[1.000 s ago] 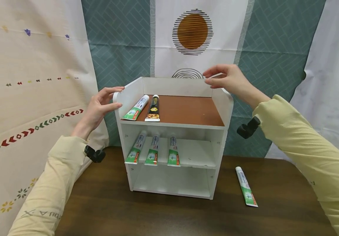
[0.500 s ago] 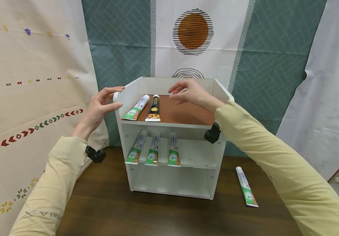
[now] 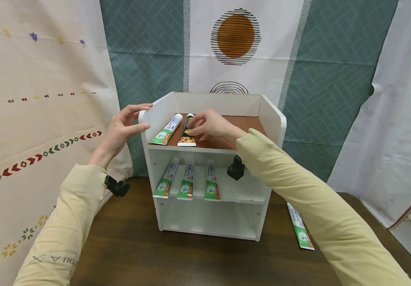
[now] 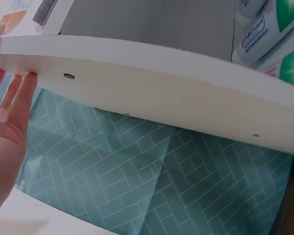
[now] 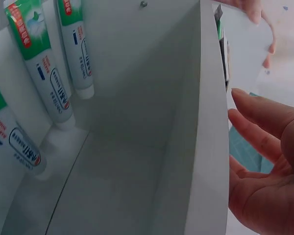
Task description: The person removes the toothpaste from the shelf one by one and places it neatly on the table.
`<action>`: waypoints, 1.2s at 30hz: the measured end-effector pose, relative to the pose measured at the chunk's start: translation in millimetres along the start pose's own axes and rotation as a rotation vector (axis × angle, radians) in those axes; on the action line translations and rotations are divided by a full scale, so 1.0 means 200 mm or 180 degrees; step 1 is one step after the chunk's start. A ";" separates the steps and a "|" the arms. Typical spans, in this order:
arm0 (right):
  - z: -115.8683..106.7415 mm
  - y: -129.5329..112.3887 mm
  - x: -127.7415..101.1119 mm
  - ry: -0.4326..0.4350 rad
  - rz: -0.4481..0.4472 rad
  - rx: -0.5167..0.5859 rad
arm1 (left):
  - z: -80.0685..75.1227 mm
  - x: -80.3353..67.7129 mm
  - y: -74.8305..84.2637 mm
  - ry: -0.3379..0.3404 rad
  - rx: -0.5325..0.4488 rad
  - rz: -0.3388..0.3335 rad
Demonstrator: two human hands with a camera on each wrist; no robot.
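My left hand (image 3: pixel 121 126) holds the upper left side panel of a white three-level shelf (image 3: pixel 205 149), thumb and fingers on opposite faces. On the brown top level, my right hand (image 3: pixel 210 126) is at a black and gold toothpaste tube (image 3: pixel 186 140), thumb and fingertips over its right side. In the right wrist view the fingers (image 5: pixel 257 110) look spread, the thumb tip just short of the tube's edge; contact is uncertain. Left of the black tube lies a white and green toothpaste tube (image 3: pixel 167 130).
Three white and green tubes (image 3: pixel 187 180) lie on the shelf's middle level, their ends at the front edge. Another such tube (image 3: pixel 299 228) rests on the dark wooden table (image 3: pixel 191 258), right of the shelf, partly behind the right sleeve. Patterned cloths (image 3: pixel 148 59) hang behind.
My right hand has moved left and down from above the shelf's right panel to the black tube. The left hand stays on the left panel.
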State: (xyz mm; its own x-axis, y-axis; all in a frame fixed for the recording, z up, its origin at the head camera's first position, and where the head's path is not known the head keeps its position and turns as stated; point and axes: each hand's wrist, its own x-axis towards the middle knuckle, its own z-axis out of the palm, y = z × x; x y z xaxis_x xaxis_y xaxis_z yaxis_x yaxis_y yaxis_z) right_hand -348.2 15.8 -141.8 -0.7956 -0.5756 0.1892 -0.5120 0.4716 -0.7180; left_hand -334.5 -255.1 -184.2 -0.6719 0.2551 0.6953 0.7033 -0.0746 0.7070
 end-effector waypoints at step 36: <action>0.00 -0.03 0.04 0.0027 0.0943 0.1054 | 0.00 0.00 0.00 0.0024 0.0136 -0.0006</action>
State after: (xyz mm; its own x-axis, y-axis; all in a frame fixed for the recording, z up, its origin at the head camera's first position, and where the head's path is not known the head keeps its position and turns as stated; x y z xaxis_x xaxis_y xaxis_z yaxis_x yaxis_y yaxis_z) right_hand -350.9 8.7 -135.4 -0.8956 -0.4417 -0.0525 -0.1312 0.3750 -0.9177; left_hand -334.0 -255.6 -184.1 -0.6748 0.2480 0.6951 0.7112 -0.0329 0.7022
